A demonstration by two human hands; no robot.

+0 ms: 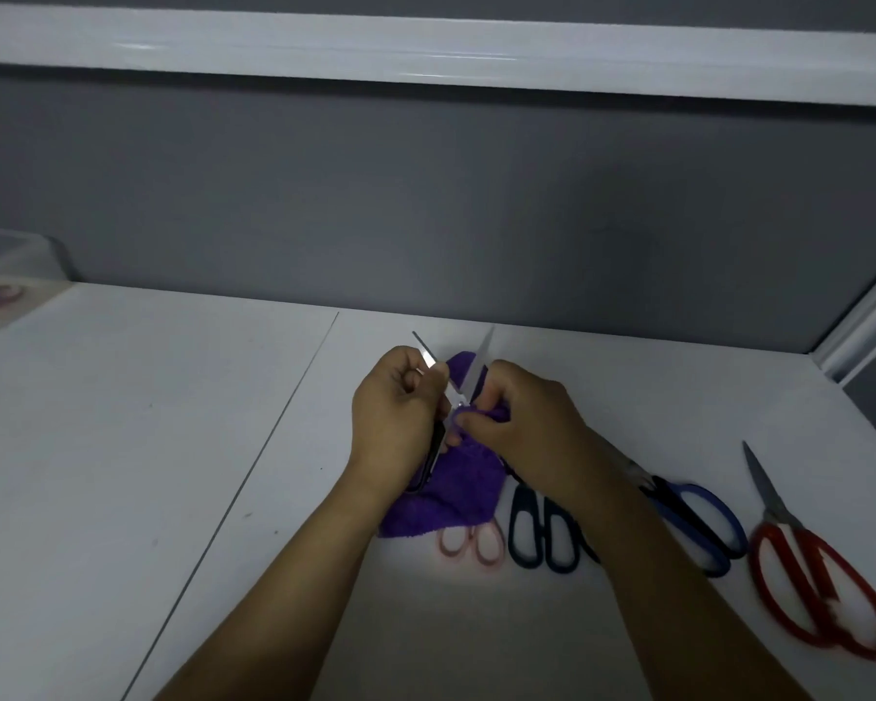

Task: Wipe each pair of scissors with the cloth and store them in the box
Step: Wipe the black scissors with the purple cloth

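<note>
Head view: left hand [395, 417] has its fingers curled round the black handles of the open scissors [480, 356], blades spread in a V pointing away from the person, pivot right between the two hands. Right hand [524, 422] pinches a fold of the purple cloth [446, 493] with thumb and fingertips, pressed against the blade near the pivot. The rest of the cloth hangs under both hands and lies on the white table [173, 447], partly below the left wrist. Just nearside of the cloth, under the right forearm: pink-handled scissors [471, 543], handles showing, blades hidden under the cloth. Beside those, toward the right arm: dark-handled scissors [542, 533], upper part covered by the forearm. On the outer side of the right forearm: blue-handled scissors [694, 518], blades mostly hidden by the arm. Further out to the right of the right hand: red-handled scissors [820, 589], closed, tip pointing away from the person. Clear box [46, 245] sits well off to the left of the left hand, at the far table edge; something pinkish-red shows through it, too blurred to identify.
</note>
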